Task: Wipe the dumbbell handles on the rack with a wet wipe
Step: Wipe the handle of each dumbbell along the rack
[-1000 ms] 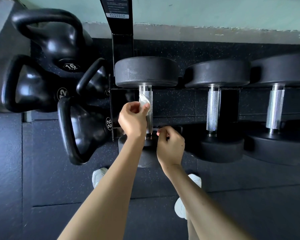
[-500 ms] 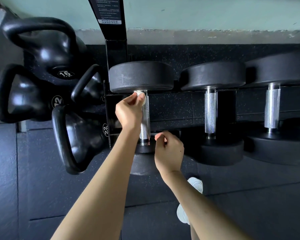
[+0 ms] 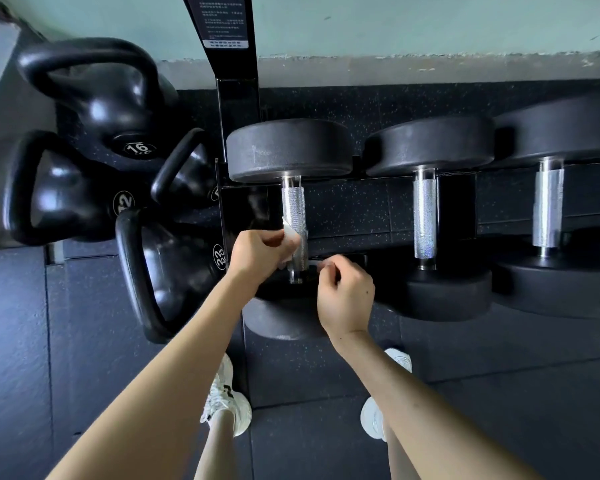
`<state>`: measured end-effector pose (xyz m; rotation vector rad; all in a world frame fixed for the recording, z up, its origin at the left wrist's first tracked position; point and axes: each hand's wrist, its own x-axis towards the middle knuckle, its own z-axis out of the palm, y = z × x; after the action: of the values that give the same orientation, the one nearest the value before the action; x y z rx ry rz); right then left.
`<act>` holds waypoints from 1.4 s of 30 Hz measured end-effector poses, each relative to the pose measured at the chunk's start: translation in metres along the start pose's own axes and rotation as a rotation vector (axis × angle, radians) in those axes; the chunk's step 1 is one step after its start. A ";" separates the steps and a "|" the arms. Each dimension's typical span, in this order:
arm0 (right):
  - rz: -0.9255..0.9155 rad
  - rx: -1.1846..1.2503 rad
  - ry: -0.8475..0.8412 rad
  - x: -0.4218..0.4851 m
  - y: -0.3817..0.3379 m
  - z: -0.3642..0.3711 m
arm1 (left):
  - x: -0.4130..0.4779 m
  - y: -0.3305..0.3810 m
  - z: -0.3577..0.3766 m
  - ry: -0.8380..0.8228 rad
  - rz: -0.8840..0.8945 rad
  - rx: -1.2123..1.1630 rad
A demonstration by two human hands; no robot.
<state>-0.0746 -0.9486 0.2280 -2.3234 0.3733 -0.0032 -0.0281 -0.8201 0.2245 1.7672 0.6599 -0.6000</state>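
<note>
at the bottom of the view, on the dark rubber floor (image 3: 84, 341), stand a left sneaker (image 3: 227, 403) and a right sneaker (image 3: 373, 417), both white, toes toward the rack. two bare forearms reach up from there.

the right hand (image 3: 347, 296) sits just beside the near end of the leftmost dumbbell (image 3: 290, 150), fingers curled in with the tips by the rack's front rail; whether they pinch anything cannot be told. slightly farther and to the left, the left hand (image 3: 257, 252) grips a white wet wipe (image 3: 290, 233), folded small and pressed against the left side of the knurled steel handle (image 3: 293, 206), on its lower part, near the close weight head. the upper part of that handle is bare and shiny.

this dumbbell lies across the rack (image 3: 239, 105) with one black head near and one far. to its right rest a middle dumbbell (image 3: 425, 216) and a right dumbbell (image 3: 548, 209), laid the same way, side by side.

left of the rack's black upright, black kettlebells crowd the floor: a 20 kg kettlebell (image 3: 174, 268) nearest, a 12 kettlebell (image 3: 59, 195) beyond it, a 16 kettlebell (image 3: 111, 98) farthest. behind everything runs a pale green wall (image 3: 395, 22).
</note>
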 end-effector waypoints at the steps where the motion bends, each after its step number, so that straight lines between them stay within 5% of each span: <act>1: -0.001 0.004 -0.003 0.000 0.001 0.000 | -0.001 -0.003 -0.001 -0.044 0.011 0.075; 7: -0.023 -0.004 0.005 0.000 0.000 0.000 | 0.003 -0.006 -0.004 -0.112 -0.087 0.184; 12: -0.027 0.010 0.016 -0.001 -0.001 -0.001 | 0.012 0.000 -0.012 -0.370 -0.216 -0.269; 16: -0.045 0.011 0.011 0.000 0.000 -0.001 | 0.018 0.002 -0.014 -0.466 -0.205 -0.328; 24: -0.019 -0.005 0.024 -0.001 0.001 -0.001 | -0.009 0.004 0.000 -0.037 0.052 0.180; 33: -0.009 -0.008 0.017 -0.002 0.003 0.000 | -0.002 0.021 0.006 0.033 0.051 -0.208; 42: 0.034 0.008 -0.019 0.000 0.001 -0.001 | 0.032 0.049 0.020 0.410 0.032 -0.217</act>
<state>-0.0747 -0.9497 0.2282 -2.3073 0.4029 0.0342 0.0273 -0.8473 0.2308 1.7028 0.9376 -0.1327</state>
